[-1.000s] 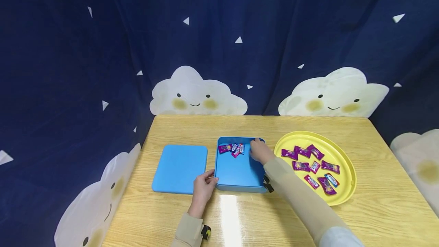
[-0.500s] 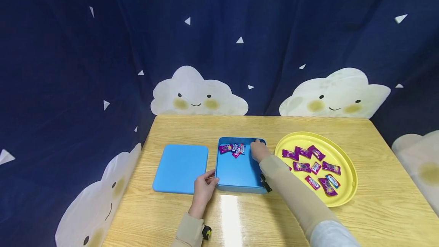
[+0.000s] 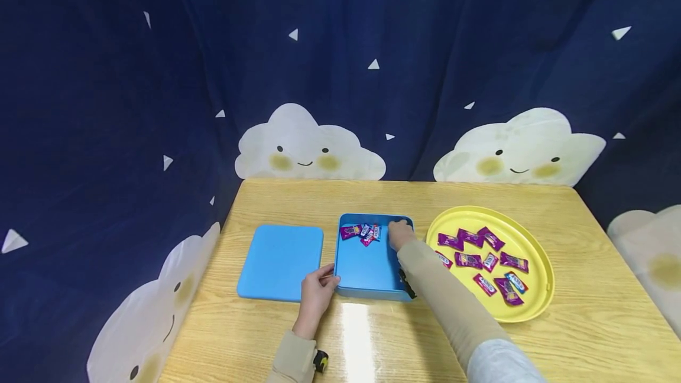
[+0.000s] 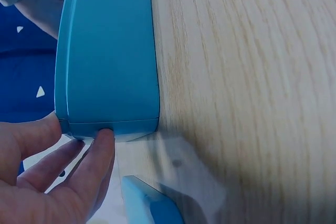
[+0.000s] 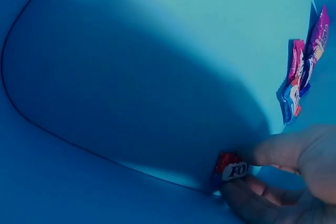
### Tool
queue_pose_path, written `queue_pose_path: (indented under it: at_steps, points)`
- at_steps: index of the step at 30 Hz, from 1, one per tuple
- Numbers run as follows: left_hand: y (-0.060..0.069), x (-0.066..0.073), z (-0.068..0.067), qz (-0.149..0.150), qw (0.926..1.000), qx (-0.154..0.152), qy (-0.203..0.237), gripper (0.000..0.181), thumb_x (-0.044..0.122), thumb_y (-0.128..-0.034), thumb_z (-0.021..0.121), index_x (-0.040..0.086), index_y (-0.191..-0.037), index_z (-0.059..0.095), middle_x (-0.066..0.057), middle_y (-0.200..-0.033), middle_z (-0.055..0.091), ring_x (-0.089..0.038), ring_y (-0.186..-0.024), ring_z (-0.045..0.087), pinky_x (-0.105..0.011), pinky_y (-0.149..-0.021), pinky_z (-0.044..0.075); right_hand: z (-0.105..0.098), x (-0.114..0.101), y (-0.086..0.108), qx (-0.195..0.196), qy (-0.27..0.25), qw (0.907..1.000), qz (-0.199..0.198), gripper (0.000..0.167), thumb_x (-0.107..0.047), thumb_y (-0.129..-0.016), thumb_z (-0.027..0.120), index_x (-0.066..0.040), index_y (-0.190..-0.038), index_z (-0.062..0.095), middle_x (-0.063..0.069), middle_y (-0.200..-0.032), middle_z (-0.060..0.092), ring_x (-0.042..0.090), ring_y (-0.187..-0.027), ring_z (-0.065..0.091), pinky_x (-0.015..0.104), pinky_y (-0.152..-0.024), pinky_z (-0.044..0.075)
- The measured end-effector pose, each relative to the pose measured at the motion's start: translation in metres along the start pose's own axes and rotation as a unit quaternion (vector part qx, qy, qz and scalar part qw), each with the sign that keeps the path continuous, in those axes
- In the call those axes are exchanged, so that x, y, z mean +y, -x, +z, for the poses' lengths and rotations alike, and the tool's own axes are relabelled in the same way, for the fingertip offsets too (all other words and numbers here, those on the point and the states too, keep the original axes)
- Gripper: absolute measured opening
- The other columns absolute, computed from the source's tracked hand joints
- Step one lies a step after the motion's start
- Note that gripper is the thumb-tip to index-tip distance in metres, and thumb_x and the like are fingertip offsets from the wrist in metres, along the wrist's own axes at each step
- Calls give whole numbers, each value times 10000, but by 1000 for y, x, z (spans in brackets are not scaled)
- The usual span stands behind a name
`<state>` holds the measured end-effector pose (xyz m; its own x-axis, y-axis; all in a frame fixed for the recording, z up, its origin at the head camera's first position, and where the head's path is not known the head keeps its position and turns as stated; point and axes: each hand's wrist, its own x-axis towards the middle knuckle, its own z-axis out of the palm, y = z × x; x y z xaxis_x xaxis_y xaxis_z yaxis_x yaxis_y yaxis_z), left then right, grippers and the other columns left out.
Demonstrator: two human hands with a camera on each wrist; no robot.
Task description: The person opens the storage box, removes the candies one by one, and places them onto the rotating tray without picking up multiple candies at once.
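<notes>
One candy [image 5: 236, 169], pinched in the right hand [image 3: 402, 234], is at the box [image 3: 367, 269]'s far right corner, apart from four packets [image 3: 365, 231]. Right sleeve [image 3: 438, 285] shifted left, baring a tray piece [image 3: 444, 259]. Left hand [image 3: 315, 295], digits spread, touches the box's left side. Candy looks nearly placed.

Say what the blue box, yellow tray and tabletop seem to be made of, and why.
Blue box: probably plastic or coated metal, satin; smooth, evenly coloured walls.
Yellow tray: likely moulded plastic, smooth; uniform colour and raised rim.
Tabletop: wood or wood-look laminate, glossy; visible grain and a bright reflected streak.
</notes>
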<state>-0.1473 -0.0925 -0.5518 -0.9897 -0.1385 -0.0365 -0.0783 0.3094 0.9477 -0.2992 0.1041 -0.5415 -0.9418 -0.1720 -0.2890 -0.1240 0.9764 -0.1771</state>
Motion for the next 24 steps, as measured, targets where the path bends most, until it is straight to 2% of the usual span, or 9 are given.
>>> queue_pose_path:
  at_steps: [4, 17, 21, 24]
  points:
    - [-1, -1, 1, -200, 9998, -31, -29, 349, 32, -859, 616, -67, -1191, 571, -229, -1093, 611, -288, -913, 631, -277, -686, 541, -1, -1, 2, -79, 33, 10000, 14, 270, 4, -922, 467, 112, -1163, 521, 312, -1057, 519, 395, -946, 569, 479, -831, 484]
    - [-2, 0, 2, -243, 9997, -7, -20, 348, 34, -858, 619, -50, -1193, 577, -223, -1098, 612, -279, -913, 634, -279, -684, 542, -1, 1, 0, -374, -190, 9991, 61, 318, 7, -905, 500, 71, -1216, 501, 290, -1144, 490, 367, -991, 545, 477, -859, 470]
    - [-2, 0, 2, -246, 9997, -12, -20, 349, 40, -860, 618, -53, -1194, 575, -222, -1098, 613, -280, -917, 632, -282, -685, 542, -6, -1, 5, -397, -230, 9989, -43, 329, 14, -866, 545, 69, -1189, 516, 285, -1144, 497, 354, -979, 532, 471, -859, 465]
    - [-2, 0, 1, -243, 9997, -5, -24, 349, 37, -860, 617, -58, -1194, 573, -220, -1096, 614, -279, -915, 632, -280, -686, 542, -13, -3, 9, -313, -293, 9989, -212, 295, 20, -831, 576, 72, -1120, 550, 266, -1102, 525, 315, -910, 518, 434, -799, 474]
